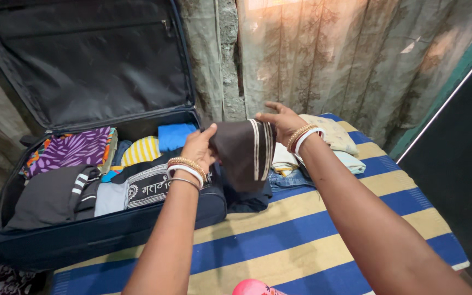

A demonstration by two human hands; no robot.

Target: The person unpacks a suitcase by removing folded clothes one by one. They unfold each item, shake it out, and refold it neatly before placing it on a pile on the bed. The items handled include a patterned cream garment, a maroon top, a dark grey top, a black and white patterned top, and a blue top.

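pink and rounded, something poked up at the near edge of the bed, too cropped to tell what it was. beyond it the blue and yellow striped bedsheet ran across the mattress. at the left edge sat an open dark blue suitcase, its lid propped against the wall, already packed with a purple patterned cloth, a grey striped garment, a yellow striped piece and a blue folded one. just right of that, the left hand, with bangles at the wrist, pinched the left border of a dark brown cloth between thumb and fingers, over the suitcase's right wall. the cloth, with pale stripes along one side, hung in the air between both hands; it looked light, soft and limp, likely to sag or unfold unless held at two edges, and not fragile. the right hand gripped its upper right edge, thumb behind, the other fingers loosely spread. farther right, a stack of folded clothes in cream, pale green and denim lay near the bed's far edge, beside the curtain. nothing stood between the cloth and the suitcase except its own raised wall.
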